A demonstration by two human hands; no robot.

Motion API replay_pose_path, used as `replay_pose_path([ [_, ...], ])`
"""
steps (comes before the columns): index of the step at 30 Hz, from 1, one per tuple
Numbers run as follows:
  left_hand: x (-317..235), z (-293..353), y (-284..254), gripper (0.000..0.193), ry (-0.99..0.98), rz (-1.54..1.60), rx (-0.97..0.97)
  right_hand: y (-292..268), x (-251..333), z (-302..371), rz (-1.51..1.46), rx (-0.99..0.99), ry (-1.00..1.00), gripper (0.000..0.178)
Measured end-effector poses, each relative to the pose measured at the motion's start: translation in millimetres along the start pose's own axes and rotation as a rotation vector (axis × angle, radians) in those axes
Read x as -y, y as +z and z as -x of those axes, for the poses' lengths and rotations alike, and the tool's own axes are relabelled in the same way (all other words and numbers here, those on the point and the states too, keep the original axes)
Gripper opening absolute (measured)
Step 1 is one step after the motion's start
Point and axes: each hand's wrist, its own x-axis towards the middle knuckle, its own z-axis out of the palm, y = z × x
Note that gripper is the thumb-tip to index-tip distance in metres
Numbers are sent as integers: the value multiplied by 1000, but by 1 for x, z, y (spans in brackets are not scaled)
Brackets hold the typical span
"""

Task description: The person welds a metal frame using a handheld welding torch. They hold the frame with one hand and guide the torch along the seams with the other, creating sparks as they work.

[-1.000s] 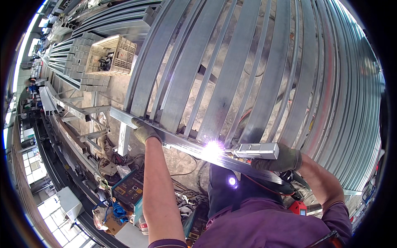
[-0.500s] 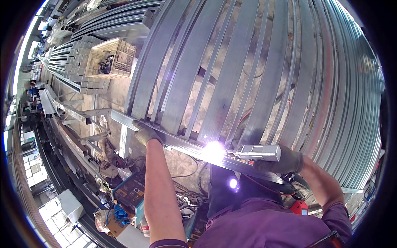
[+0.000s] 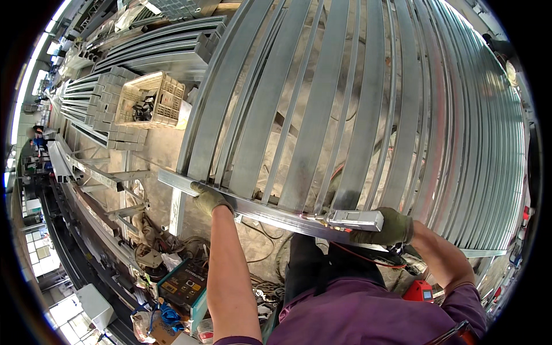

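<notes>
Torch (image 3: 355, 219) in R hand (image 3: 397, 226), grip unclear

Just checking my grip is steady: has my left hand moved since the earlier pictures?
No: against the metal slats, your left hand shows no clear shift either way along the front rail.

From here I count two olive-green gloved hands (image 3: 211, 199), one boxy silver handheld tool (image 3: 355, 219), one cream slatted plastic crate (image 3: 169, 102) toward ten o'clock, one red screened box (image 3: 415, 291) toward four.
</notes>
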Motion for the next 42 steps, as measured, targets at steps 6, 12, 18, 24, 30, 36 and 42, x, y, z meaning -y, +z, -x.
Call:
replay_pose_path([
  [6,6,-4,2,88,12,8,-36,10,-3,-2,188,-58,-76,49],
  [12,12,-14,6,90,-7,50,-14,14,8,2,233,-97,-68,46],
  [18,-3,11,0,92,5,72,15,22,13,10,218,-126,-12,46],
  [24,12,-10,5,91,44,39,-32,19,18,16,80,-131,-12,51],
  [30,-1,12,4,78,-16,130,-27,10,29,31,-346,-304,-128,38],
  [36,1,8,-5,82,10,21,48,15,59,51,-205,-618,-78,27],
  [42,1,9,-11,90,8,-30,52,48,104,78,-516,-1060,-25,41],
])
